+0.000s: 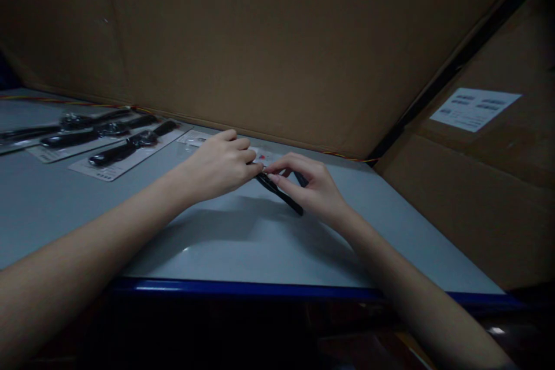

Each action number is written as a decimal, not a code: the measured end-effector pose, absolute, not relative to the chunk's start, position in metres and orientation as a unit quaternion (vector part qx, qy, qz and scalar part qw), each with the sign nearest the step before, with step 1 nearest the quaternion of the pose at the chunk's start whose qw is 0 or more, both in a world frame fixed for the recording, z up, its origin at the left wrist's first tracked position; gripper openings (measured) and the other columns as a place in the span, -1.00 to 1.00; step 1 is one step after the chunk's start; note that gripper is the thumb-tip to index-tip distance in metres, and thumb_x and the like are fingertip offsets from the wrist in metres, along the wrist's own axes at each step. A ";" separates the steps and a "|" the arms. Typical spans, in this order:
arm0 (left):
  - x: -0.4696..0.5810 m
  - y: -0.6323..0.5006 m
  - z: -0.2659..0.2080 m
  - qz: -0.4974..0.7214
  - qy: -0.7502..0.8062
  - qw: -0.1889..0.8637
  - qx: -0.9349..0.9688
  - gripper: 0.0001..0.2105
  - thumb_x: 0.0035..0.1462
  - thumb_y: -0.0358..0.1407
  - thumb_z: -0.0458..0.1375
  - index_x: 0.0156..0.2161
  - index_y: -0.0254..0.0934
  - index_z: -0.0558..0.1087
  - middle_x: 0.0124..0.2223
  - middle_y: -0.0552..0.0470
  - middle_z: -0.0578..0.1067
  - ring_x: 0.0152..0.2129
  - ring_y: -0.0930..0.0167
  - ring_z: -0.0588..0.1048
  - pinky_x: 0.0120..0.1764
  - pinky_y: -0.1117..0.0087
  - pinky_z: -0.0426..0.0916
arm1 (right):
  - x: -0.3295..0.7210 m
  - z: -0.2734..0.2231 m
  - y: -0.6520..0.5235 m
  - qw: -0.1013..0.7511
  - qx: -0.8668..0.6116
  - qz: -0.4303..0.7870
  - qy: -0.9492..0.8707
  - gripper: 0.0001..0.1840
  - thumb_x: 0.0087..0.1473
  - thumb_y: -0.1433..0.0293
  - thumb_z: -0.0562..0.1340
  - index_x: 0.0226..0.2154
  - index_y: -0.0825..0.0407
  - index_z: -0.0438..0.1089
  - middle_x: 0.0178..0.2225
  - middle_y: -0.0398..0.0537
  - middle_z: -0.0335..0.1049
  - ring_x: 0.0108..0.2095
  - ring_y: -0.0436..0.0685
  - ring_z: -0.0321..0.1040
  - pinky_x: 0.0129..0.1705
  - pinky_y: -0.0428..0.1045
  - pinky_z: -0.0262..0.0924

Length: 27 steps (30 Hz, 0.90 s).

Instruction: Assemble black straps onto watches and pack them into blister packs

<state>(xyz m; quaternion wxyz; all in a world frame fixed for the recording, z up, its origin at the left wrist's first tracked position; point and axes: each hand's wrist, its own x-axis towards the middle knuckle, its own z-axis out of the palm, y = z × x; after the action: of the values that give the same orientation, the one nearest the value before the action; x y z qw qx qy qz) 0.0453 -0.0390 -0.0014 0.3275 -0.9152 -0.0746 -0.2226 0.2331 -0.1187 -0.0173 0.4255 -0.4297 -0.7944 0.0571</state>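
Note:
A dark wristwatch with a black strap (pixel 286 201) is held above the table, between my two hands. My left hand (pixel 223 166) is closed around its upper end, and the fingers hide most of that part. My right hand (pixel 310 185) pinches close to the middle of the watch, its thumb and fingertips meeting beside my left thumb. One strap end hangs down in front of my right palm; another dark piece shows behind the right fingers. A card package (pixel 191 137) lies flat behind my hands, partly covered by them.
Several black watches (pixel 125 147) in clear wrap on white cards lie at the table's left. Cardboard (pixel 269 52) walls the back and right, with a white label (pixel 476 108). Thin red and yellow wires (pixel 347 156) run along the back. The grey table (pixel 208 254) has a blue front edge.

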 end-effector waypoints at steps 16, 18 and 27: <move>0.045 -0.037 -0.002 -0.224 -0.082 0.342 -0.909 -0.85 0.14 -0.37 0.07 -0.36 -0.26 0.49 -0.47 0.01 0.50 -0.45 0.42 0.37 -0.39 0.35 0.08 | 0.237 -0.023 -0.113 0.414 -0.468 0.076 -0.777 -0.89 0.07 0.32 0.21 -0.39 0.03 0.37 -0.42 -0.13 0.35 -0.43 -0.01 0.26 -0.38 -0.07 0.17; 0.045 -0.037 -0.002 -0.224 -0.080 0.341 -0.910 -0.86 0.14 -0.36 0.07 -0.37 -0.26 0.48 -0.47 0.01 0.49 -0.45 0.41 0.37 -0.39 0.35 0.08 | 0.237 -0.022 -0.113 0.394 -0.457 0.063 -0.795 -0.89 0.10 0.35 0.19 -0.42 0.03 0.35 -0.44 -0.14 0.32 -0.45 -0.02 0.23 -0.40 -0.08 0.13; 0.045 -0.037 -0.002 -0.226 -0.079 0.339 -0.910 -0.85 0.14 -0.36 0.07 -0.38 -0.26 0.48 -0.47 0.02 0.49 -0.46 0.41 0.37 -0.39 0.35 0.07 | 0.241 -0.020 -0.114 0.407 -0.405 0.117 -0.811 -0.95 0.07 0.39 0.20 -0.37 0.04 0.34 -0.34 -0.09 0.30 -0.32 0.01 0.27 -0.27 -0.04 0.19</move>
<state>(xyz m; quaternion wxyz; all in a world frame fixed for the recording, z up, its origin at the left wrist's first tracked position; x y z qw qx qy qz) 0.0452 -0.0365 -0.0019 0.3390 -0.9098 -0.0793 -0.2259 0.2406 -0.1141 -0.0201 0.4067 -0.4046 -0.8107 0.1168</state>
